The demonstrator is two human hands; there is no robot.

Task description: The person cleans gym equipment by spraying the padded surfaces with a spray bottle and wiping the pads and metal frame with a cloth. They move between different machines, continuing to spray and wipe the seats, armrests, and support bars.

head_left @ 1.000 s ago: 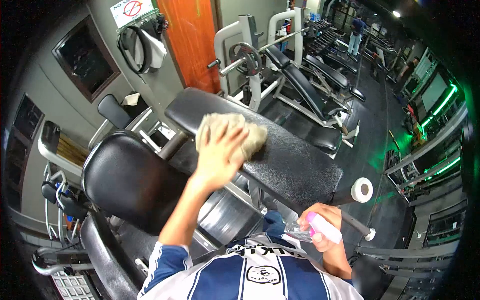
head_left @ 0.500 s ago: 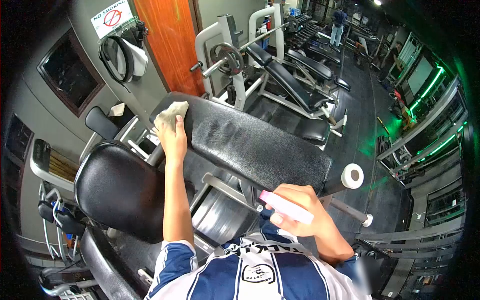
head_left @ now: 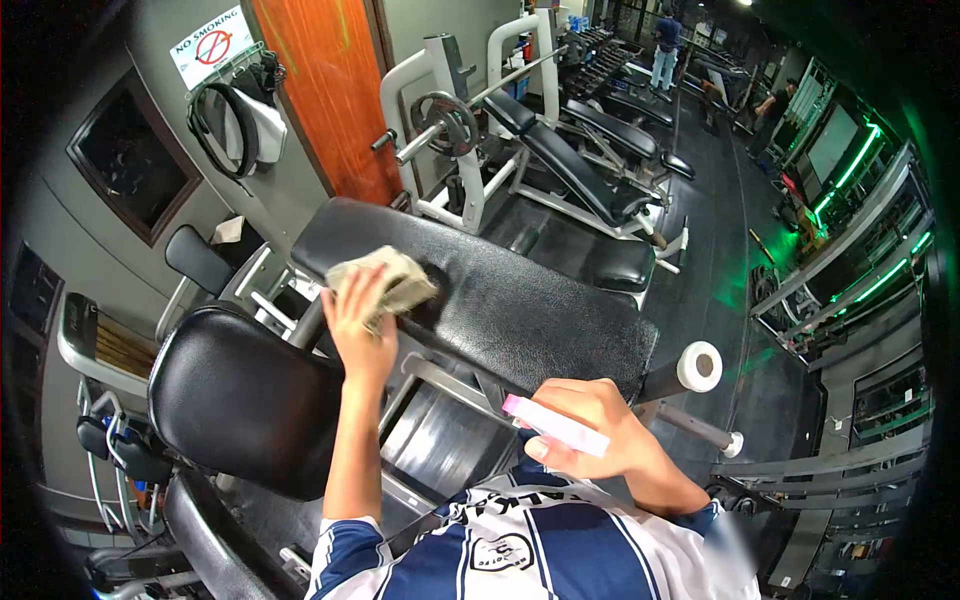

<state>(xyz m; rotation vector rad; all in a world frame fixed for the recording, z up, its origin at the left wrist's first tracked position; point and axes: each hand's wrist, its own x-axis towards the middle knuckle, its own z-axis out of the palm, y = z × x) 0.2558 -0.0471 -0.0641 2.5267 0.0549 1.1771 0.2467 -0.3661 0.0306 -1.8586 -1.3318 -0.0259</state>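
My left hand [head_left: 362, 325] is closed on a beige cloth [head_left: 400, 283], its fingers spread over the top. The cloth lies against the front edge of a long black padded bench [head_left: 540, 310], left of its middle. Close to my body, my right hand [head_left: 590, 425] grips what looks like a spray bottle [head_left: 560, 424], seen from above. Its narrow white top has a pink tip pointing up and left; the body below is hidden by my hand. The tip is near the bench's front edge.
A black seat [head_left: 240, 400] stands left of my left arm. Behind the bench is a rack with a weight plate [head_left: 446, 124] on its bar. A white-capped roller [head_left: 699, 367] juts out at the bench's right end. Far back, a person [head_left: 666, 50] stands by the dumbbells.
My left hand and the cloth have moved right and toward me, from the bench's left end to its front edge. The cloth is more spread out. My right hand has barely shifted.
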